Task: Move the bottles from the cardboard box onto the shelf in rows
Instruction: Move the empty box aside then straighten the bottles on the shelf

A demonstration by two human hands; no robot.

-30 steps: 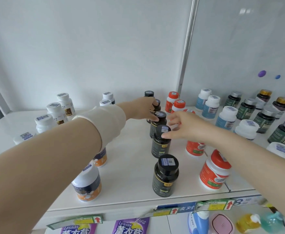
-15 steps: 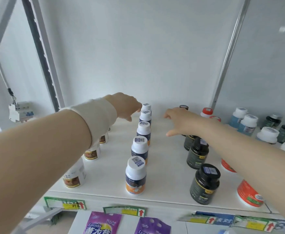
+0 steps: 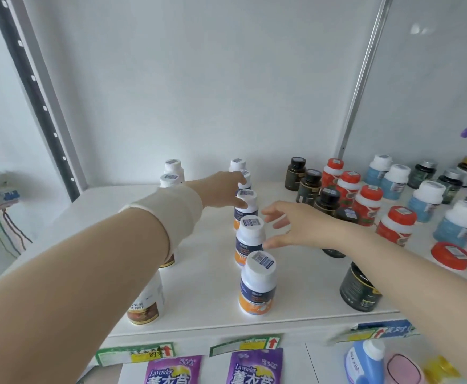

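head view: white-capped bottle row between both hands' fingers.

white shelf; white-capped navy-orange bottles; red-capped bottles; black bottles.

The shelf is smooth white board with a faint sheen. The white-capped bottles look like glossy plastic with matt caps and paper barcode stickers; the black bottles are dark shiny plastic, the red-capped bottles glossy too. A soft, matt cream cloth wrist band sits behind the left hand. The upright looks like brushed metal. The lavender pouches are shiny film.
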